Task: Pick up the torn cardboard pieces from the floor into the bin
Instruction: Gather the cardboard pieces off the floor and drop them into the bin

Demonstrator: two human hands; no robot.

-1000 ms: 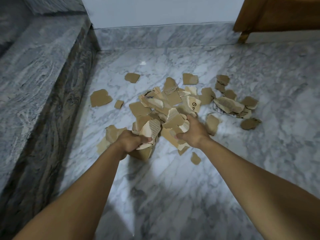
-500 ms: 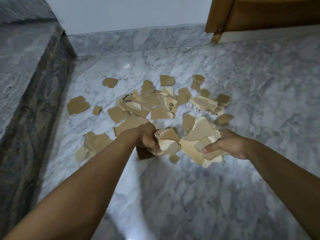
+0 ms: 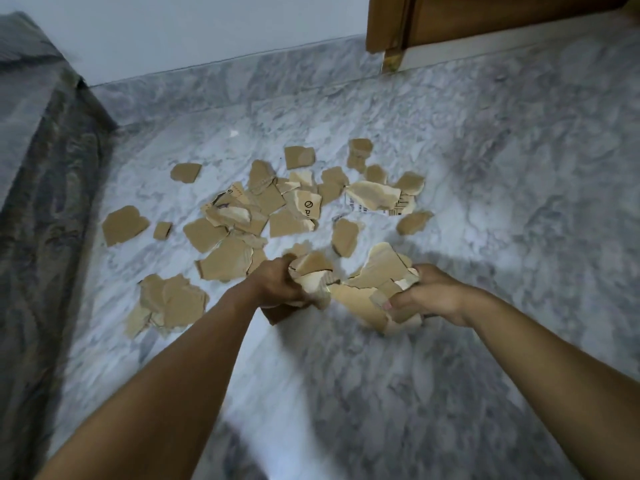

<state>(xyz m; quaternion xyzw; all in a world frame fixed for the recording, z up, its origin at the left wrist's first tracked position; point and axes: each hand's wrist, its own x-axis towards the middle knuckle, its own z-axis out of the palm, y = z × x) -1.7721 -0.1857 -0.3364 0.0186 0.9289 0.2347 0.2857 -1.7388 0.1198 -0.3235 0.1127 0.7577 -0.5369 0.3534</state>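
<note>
Several torn brown cardboard pieces (image 3: pixel 263 209) lie scattered on the grey marble floor (image 3: pixel 485 220). My left hand (image 3: pixel 277 284) is closed around a bunch of cardboard pieces (image 3: pixel 313 275), held above the floor. My right hand (image 3: pixel 433 296) grips a larger bundle of cardboard pieces (image 3: pixel 375 285), also lifted. The two bundles nearly touch in the middle of the view. A small heap of pieces (image 3: pixel 169 303) lies to the left of my left arm. No bin is in view.
A dark marble step or ledge (image 3: pixel 45 168) rises along the left side. A white wall with a marble skirting (image 3: pixel 214 81) closes the far side. A wooden door and frame (image 3: pixel 450 19) stand at the top right.
Both hands have lifted their cardboard bundles off the pile and drawn them toward me and to the right. The view has swung right, showing more of the door.
</note>
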